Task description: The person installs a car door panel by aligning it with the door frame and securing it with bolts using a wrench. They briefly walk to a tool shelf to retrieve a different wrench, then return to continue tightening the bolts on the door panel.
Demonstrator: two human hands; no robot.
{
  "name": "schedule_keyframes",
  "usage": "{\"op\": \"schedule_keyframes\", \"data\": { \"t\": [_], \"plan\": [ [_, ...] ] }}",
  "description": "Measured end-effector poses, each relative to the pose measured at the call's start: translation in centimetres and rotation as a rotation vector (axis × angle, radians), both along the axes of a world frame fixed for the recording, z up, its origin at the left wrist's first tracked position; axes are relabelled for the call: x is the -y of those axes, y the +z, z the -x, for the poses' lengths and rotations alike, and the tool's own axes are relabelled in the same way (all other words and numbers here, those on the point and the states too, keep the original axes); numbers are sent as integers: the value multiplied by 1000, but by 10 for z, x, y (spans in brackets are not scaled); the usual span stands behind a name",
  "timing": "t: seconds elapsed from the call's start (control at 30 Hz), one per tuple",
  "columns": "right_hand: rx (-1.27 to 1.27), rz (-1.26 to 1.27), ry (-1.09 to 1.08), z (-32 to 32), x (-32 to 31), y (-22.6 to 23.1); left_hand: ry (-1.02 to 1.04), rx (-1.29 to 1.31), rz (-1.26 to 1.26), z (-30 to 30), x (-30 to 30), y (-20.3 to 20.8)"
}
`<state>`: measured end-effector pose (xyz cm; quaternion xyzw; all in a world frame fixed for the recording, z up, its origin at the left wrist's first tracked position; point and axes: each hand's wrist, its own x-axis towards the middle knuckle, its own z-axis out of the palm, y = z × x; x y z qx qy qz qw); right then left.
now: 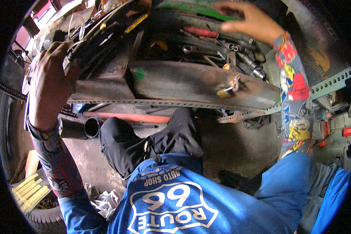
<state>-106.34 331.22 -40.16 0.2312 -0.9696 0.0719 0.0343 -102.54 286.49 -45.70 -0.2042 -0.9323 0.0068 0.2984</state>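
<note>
My left hand (pixel 50 85) is at the far left, beside the dark left section of the metal tool tray. Its fingers bend around something dark there that I cannot make out. My right hand (pixel 253 24) hovers over the far right part of the tray, holding nothing, fingers and thumb apart. Beneath it lie red-handled pliers (pixel 201 32). Nearer to me in the same section are a wrench (pixel 202 50) and a metal socket tool (pixel 253 67). A brass padlock (pixel 224 93) hangs on the tray's worn front wall (pixel 183 80).
A perforated metal angle bar (pixel 163 103) runs along the tray's near side. Below it are a red bar (pixel 132 117) and a dark pipe (pixel 92 127) on the floor. A tyre (pixel 46 220) lies at lower left, next to white rags (pixel 106 203). A yellow-marked tool (pixel 137 23) lies at the back.
</note>
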Motion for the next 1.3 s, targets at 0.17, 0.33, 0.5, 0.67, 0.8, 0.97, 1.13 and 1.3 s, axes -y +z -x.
{"op": "schedule_keyframes", "data": {
  "t": [0.17, 0.33, 0.5, 0.67, 0.8, 0.97, 1.13, 1.3],
  "plan": [
    [81, -10, -134, -26, -51, -40, -328, -142, -192, -14, -49, 11],
    [-103, -65, 28, -24, -34, -56, -630, 221, -271, 3, -118, 1],
    [-91, 97, 243, -12, 7, -67, -552, 261, -322, 8, -159, -38],
    [-81, -116, 118, -12, 49, -83, -591, -113, -454, 3, -154, -51],
    [-41, -186, -51, -14, 67, -85, -684, -167, -509, 1, -147, -54],
    [22, -267, -142, -10, 68, -76, -761, -139, -712, -9, -132, -58],
    [-216, -98, -114, -12, 65, -80, -788, -106, -1007, -60, -103, -85],
    [-179, -35, -289, -12, 54, -71, -581, 298, -1170, -84, -56, -163]
  ]
}}
